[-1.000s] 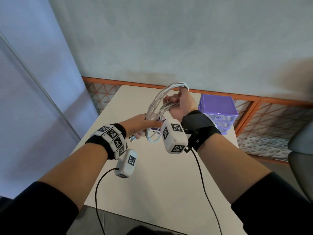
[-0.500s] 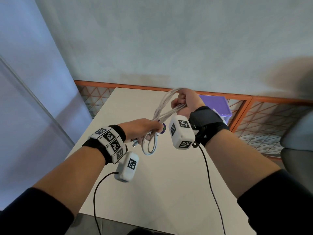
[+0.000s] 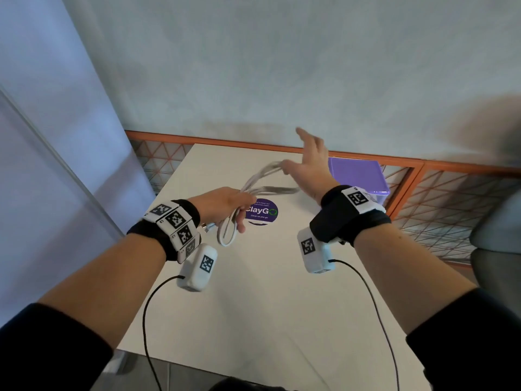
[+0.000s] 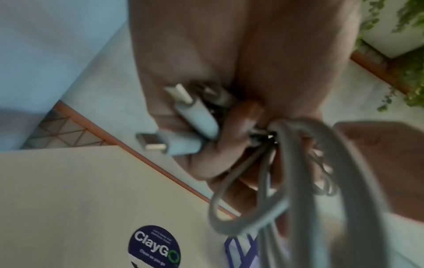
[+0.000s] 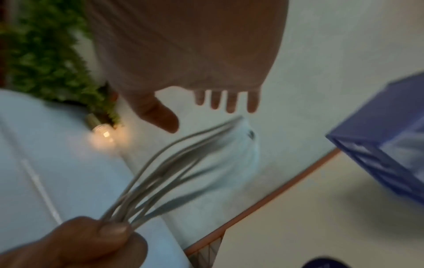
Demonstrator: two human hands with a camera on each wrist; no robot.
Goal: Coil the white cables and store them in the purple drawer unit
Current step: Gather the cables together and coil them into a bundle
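My left hand (image 3: 225, 206) grips a looped bundle of white cables (image 3: 253, 183) above the white table (image 3: 253, 306). The loops stretch up and right from the fist, and a short loop hangs below it. In the left wrist view the fingers curl round the cables (image 4: 286, 172) and several white plugs (image 4: 190, 116) poke out by the palm. My right hand (image 3: 308, 162) is raised with fingers spread, just right of the far end of the loops, holding nothing. In the right wrist view its fingers (image 5: 229, 101) are straight above the cables (image 5: 174, 163). The purple drawer unit (image 3: 358, 176) stands at the table's far right, partly behind my right wrist.
A round dark sticker (image 3: 262, 211) lies on the table under the hands. An orange-framed mesh railing (image 3: 423, 193) runs behind the table and to the right. A grey wall is at the back. Part of a grey chair (image 3: 496, 235) shows at the right edge.
My right hand has let go of the cable loops and opened its fingers, moving up and right. The left hand keeps its grip, and the bundle has dropped lower.
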